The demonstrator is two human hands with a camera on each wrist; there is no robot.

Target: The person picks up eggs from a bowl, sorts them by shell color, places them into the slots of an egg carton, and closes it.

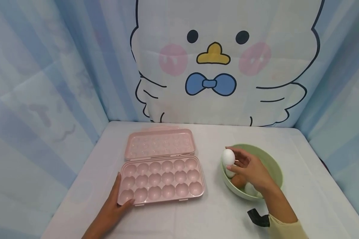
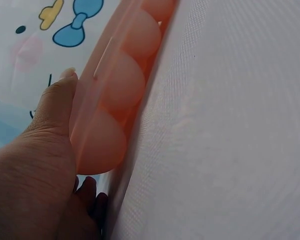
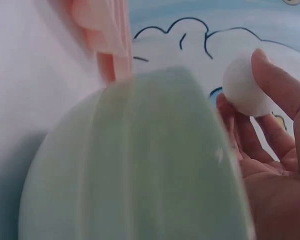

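A pink plastic egg box (image 1: 167,179) lies with its lid (image 1: 160,144) folded back, its rows of round cups bare. My left hand (image 1: 110,207) grips the box's near left corner, thumb (image 2: 60,102) along the front edge and fingers around the left side. Over the left rim of a green bowl (image 1: 269,162), my right hand (image 1: 254,172) pinches a white egg (image 3: 242,85) between thumb and fingertips. Inside the bowl are a brown egg (image 1: 238,181) and more white eggs (image 1: 250,189), partly hidden by the right hand.
A white cloth covers the table (image 1: 215,212). Blue curtains (image 1: 42,109) hang at both sides, and a backdrop (image 1: 212,109) with a cartoon bird closes off the back. A black strap (image 1: 258,218) sticks out by the right sleeve (image 1: 287,229).
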